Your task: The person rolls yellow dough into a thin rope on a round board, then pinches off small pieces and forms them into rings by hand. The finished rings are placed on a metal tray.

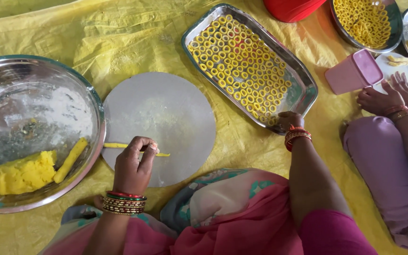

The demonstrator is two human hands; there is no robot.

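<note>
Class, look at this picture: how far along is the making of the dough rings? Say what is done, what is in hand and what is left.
Done: the rectangular steel tray is nearly filled with yellow dough rings. In hand: the left hand holds a thin dough rope on the round board, while the right hand touches the tray's edge. Left: a lump of yellow dough and a thick dough roll lie in the large steel bowl.

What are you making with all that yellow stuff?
The left hand pinches a thin yellow dough rope on a round grey board. The right hand rests at the edge of a steel tray packed with little dough rings. More dough sits in a big steel bowl.
</note>
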